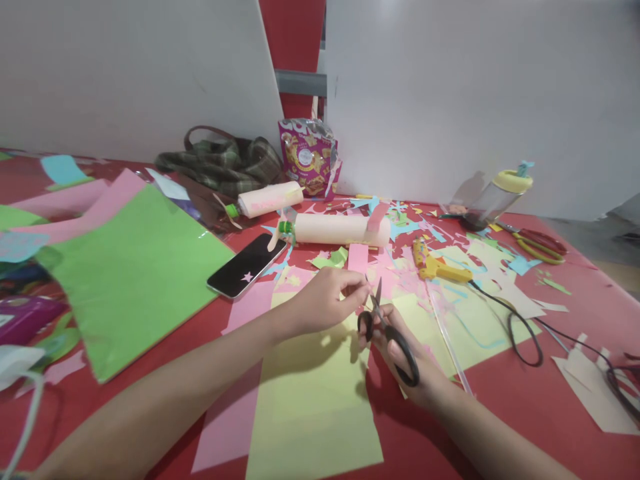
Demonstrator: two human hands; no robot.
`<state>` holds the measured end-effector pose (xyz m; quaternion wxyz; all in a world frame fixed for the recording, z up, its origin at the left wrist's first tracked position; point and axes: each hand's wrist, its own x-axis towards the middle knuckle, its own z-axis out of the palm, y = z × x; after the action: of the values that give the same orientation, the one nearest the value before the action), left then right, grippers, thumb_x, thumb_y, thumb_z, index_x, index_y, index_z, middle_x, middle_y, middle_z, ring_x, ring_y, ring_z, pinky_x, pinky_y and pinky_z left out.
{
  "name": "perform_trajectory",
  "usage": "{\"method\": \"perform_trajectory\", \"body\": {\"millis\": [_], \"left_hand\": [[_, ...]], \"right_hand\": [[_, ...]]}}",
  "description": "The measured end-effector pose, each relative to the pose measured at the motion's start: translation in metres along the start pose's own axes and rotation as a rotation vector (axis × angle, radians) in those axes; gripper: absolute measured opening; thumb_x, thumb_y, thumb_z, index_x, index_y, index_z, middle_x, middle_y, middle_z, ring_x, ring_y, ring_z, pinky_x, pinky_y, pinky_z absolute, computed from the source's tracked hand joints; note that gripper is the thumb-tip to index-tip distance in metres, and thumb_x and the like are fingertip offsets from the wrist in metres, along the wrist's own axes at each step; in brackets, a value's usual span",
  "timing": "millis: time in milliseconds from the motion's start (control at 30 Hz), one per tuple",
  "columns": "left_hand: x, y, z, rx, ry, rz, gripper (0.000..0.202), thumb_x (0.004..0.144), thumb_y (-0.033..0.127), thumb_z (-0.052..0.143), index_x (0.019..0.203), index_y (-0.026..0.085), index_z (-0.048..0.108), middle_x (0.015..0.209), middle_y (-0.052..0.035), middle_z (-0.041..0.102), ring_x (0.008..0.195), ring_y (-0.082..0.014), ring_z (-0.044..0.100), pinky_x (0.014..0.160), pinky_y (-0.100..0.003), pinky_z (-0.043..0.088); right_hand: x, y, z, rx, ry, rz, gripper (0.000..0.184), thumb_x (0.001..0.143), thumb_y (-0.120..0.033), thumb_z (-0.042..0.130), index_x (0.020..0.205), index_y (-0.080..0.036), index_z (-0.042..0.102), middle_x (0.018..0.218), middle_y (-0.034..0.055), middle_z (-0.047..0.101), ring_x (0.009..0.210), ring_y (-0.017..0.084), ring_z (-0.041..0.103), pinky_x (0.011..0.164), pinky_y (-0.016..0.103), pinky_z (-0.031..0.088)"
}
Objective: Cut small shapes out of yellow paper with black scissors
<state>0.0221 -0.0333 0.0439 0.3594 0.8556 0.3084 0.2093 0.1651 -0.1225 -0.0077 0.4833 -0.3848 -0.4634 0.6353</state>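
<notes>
Holding, right hand [425, 368]: fingers curled around and through the loops of the slim black-handled metal scissors [376, 308]; this grip suits working the blades, which stand slightly apart and point away from the body.
Steadying, left hand [327, 297]: thumb and index fingertips pinched together beside the blades. Whether a small piece lies between them cannot be told. The closeness suggests fine positioning.
Scissors location: raised in front of the body, just right of the left fingertips, near the right edge of the rectangular pale yellow paper sheet [315, 407].
Capped cylinder: the long cream paper-wrapped cylinder with a green cap [335, 229] lies on its side beyond the hands, probably set back to spare working room.
Glue gun: the yellow plastic glue gun [445, 270] lies right of the blades, apparently parked within reach; its thin black cord [540, 352] loops rightward.
Phone edge: the flat black smartphone [253, 259] borders the left hand's outward room.
Table edge: the red tabletop [410, 447] ends at far right, well apart from the hands.
Open room: widest toward the body, between the forearms.
</notes>
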Motion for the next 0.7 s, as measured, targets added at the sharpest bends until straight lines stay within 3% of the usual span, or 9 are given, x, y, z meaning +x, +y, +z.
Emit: {"method": "perform_trajectory", "body": {"millis": [467,700], "left_hand": [[-0.0015,-0.0004,0.0007,0.025,-0.027,-0.01,0.027,0.08,0.023,0.032,0.057,0.014,0.042,0.053,0.0034,0.042,0.051,-0.0067,0.038,0.05,-0.02,0.028],[-0.0009,-0.0009,0.0008,0.01,-0.019,-0.004,0.026,0.08,0.022,0.032,0.059,0.014,0.044,0.056,0.0028,0.045,0.053,-0.0072,0.041,0.052,-0.019,0.029]], "right_hand": [[0.0002,-0.0002,0.0,0.019,-0.01,-0.022,0.028,0.07,-0.049,0.049,0.083,-0.025,0.04,0.085,0.0039,0.046,0.064,0.016,0.042,0.064,0.031,0.035],[0.0005,-0.0009,-0.0001,0.038,-0.032,-0.017,0.028,0.07,-0.048,0.051,0.083,-0.026,0.04,0.074,0.0017,0.044,0.066,0.017,0.041,0.063,0.03,0.034]]}}
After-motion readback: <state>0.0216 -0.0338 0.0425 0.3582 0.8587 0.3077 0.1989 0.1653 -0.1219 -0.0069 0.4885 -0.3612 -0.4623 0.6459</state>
